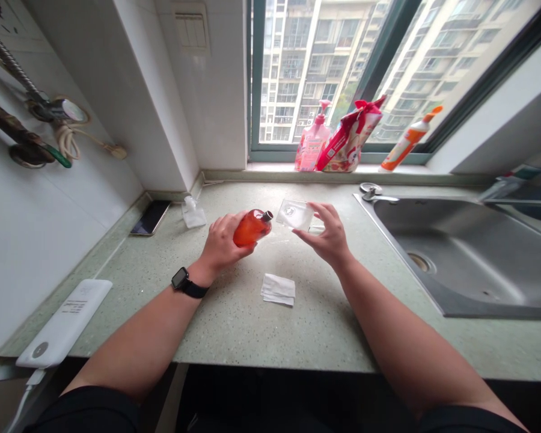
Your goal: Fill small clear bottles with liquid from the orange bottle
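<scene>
My left hand (pixel 225 240) is wrapped round an orange-red bottle (pixel 251 230), which is tilted with its dark, uncapped neck toward the right. My right hand (pixel 327 236) grips a clear, square-looking container (pixel 294 214) between thumb and fingers, close to the bottle's mouth but apart from it. On the counter below them lies a folded white tissue (pixel 278 289). A small clear pump top or bottle (pixel 193 213) stands left of my left hand.
A phone (pixel 150 218) and a white power bank (pixel 65 323) with a cable lie on the counter (pixel 297 343) at left. The steel sink (pixel 469 240) is at right. Pink pump bottle (pixel 312 143), red bag (pixel 349 139) and orange bottle (pixel 406 143) line the windowsill.
</scene>
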The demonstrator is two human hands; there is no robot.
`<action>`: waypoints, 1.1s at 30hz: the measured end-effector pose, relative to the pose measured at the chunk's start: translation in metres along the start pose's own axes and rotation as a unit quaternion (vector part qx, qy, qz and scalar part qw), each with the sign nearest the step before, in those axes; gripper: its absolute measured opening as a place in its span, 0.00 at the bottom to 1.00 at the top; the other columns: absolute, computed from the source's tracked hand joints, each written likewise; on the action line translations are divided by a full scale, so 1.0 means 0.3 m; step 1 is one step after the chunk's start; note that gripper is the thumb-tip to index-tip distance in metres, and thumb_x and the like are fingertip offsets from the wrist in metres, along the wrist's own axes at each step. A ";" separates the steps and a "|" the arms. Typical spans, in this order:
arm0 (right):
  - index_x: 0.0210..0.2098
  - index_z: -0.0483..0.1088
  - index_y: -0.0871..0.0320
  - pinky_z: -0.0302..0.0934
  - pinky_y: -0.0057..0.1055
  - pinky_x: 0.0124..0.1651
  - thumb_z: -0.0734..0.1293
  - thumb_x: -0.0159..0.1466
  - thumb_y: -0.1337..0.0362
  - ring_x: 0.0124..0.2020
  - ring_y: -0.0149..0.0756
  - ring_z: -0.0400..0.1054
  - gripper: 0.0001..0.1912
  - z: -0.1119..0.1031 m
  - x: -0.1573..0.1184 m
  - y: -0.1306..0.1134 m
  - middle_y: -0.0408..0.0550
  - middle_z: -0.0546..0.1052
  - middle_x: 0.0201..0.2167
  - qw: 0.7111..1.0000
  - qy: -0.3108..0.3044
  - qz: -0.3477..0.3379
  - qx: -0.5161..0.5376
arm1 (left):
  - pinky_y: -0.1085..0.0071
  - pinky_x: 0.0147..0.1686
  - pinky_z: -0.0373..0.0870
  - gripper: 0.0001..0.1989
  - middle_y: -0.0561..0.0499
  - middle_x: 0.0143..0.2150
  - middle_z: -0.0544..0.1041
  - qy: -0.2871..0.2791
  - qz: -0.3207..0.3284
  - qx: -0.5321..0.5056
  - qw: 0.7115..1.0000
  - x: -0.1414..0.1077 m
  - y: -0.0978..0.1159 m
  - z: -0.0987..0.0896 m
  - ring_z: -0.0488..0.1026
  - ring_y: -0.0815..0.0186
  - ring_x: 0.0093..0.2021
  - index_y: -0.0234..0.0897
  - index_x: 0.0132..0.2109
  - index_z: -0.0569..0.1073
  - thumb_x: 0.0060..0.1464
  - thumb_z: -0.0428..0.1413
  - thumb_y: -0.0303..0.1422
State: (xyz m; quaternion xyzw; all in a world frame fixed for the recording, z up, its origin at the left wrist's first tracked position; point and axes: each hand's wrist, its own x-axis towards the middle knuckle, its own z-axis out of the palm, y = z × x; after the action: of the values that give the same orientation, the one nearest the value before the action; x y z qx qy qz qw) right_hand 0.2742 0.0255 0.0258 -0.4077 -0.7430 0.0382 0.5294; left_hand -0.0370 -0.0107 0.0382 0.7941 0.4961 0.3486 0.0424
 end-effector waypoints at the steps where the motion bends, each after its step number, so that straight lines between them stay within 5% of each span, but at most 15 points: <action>1: 0.66 0.72 0.46 0.76 0.57 0.60 0.79 0.62 0.48 0.57 0.53 0.74 0.36 -0.001 0.000 -0.003 0.53 0.76 0.56 1.000 -0.003 -0.010 -0.009 | 0.50 0.61 0.70 0.39 0.43 0.60 0.78 -0.005 -0.001 0.009 1.000 -0.001 0.007 -0.003 0.75 0.48 0.56 0.42 0.71 0.68 0.55 0.68 0.43; 23: 0.71 0.67 0.45 0.73 0.58 0.60 0.77 0.64 0.57 0.57 0.56 0.73 0.38 -0.007 0.001 -0.047 0.55 0.75 0.56 0.992 -0.005 -0.101 -0.074 | 0.53 0.57 0.68 0.41 0.45 0.55 0.80 -0.033 0.005 0.058 0.998 -0.012 0.053 -0.003 0.75 0.49 0.53 0.46 0.72 0.68 0.57 0.68 0.52; 33: 0.73 0.64 0.41 0.72 0.63 0.63 0.77 0.63 0.59 0.60 0.58 0.71 0.41 -0.013 -0.001 -0.041 0.55 0.74 0.58 0.991 -0.021 -0.090 -0.093 | 0.52 0.56 0.69 0.41 0.44 0.55 0.80 -0.023 0.012 0.052 0.998 -0.017 0.053 0.002 0.75 0.49 0.53 0.46 0.72 0.68 0.57 0.69 0.53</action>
State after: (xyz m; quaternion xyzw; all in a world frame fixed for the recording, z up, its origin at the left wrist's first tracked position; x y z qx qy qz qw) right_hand 0.2704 0.0159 0.0333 -0.3861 -0.7877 -0.0707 0.4748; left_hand -0.0259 -0.0226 0.0418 0.8088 0.5028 0.3050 0.0084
